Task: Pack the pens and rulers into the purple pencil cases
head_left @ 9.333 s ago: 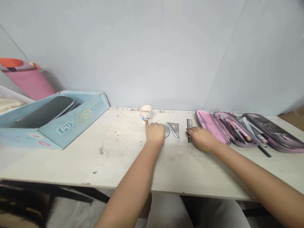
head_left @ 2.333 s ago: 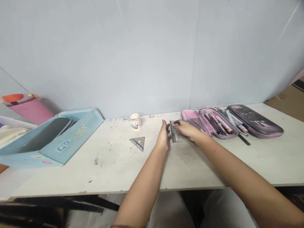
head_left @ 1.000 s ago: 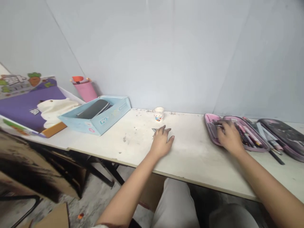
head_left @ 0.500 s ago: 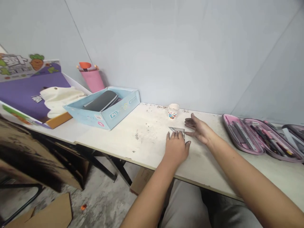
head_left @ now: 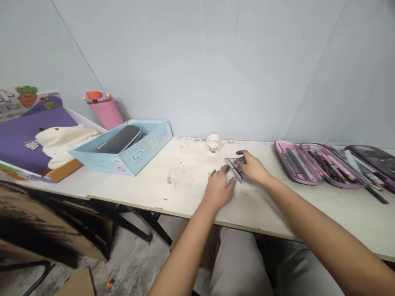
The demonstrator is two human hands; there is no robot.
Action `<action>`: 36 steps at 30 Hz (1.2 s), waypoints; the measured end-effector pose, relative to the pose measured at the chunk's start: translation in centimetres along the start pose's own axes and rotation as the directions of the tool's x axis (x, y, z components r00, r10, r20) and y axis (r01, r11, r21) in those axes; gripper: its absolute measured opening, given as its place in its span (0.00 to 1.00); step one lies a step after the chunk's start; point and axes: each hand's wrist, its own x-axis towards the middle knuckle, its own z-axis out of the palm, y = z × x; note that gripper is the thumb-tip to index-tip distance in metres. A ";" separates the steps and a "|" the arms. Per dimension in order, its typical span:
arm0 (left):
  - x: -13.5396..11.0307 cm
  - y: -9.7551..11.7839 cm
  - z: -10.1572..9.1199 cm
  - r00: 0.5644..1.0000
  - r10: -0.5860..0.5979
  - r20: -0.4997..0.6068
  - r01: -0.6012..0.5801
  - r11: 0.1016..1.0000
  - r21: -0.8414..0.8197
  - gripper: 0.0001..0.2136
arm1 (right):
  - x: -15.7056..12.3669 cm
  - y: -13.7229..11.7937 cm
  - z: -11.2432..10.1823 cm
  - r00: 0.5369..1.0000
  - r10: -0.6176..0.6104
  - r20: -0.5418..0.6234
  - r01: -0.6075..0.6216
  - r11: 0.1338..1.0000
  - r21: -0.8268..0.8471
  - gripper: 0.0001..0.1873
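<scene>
A clear triangular set square (head_left: 236, 164) lies on the white table in front of me, tilted or turned between my two hands. My right hand (head_left: 254, 167) holds it at its right edge, thumb and fingers drawn in with one finger raised. Beside its lower left edge rests my left hand (head_left: 218, 188), fingers and thumb apart and bent toward the tabletop. Dark smudges mark the fingers of both hands. Just behind stands a small white paper cup (head_left: 214, 144) with a coloured print.
On the right lie an open pink pencil case (head_left: 319, 183) full of pens and a dark case (head_left: 375, 160). To the left are a light blue box (head_left: 148, 154) holding a grey case, a purple carton (head_left: 27, 135) with white cloth, and a pink bottle (head_left: 108, 113). A wall closes off the back.
My right hand has moved in from the right and taken hold of the set square, which has turned. My left hand no longer lies flat over it. The view has shifted to the right.
</scene>
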 end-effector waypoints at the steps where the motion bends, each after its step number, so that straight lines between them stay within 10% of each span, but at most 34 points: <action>1: 0.2 0.2 -0.1 1.000 0.006 0.007 -0.006 1.000 -0.001 0.20 | 0.0 0.7 -1.3 0.999 -0.007 -0.044 0.007 1.000 -0.011 0.21; 8: 4.1 4.6 2.1 0.967 0.190 0.171 -0.219 0.961 0.171 0.20 | -0.1 7.9 -11.0 0.882 0.167 -0.440 -0.279 0.938 -0.203 0.20; 15: 9.0 9.9 6.8 0.875 0.381 0.297 -0.454 0.859 0.235 0.19 | -0.5 11.9 -14.5 0.928 0.077 -0.364 -0.197 0.932 -0.304 0.15; 24: 13.3 10.7 9.4 0.830 0.387 0.400 -0.542 0.729 0.419 0.20 | -5.6 16.2 -22.9 0.905 0.027 -0.425 -0.227 0.874 -0.429 0.16; 30: 12.7 10.4 7.3 0.740 0.459 0.492 -0.645 0.692 0.324 0.17 | -6.3 16.9 -23.7 0.909 0.103 -0.404 -0.303 0.828 -0.472 0.17; 36: 9.2 10.4 3.6 0.632 0.512 0.582 -0.691 0.712 0.123 0.17 | -3.3 16.0 -19.7 0.954 0.163 -0.251 -0.264 0.855 -0.447 0.17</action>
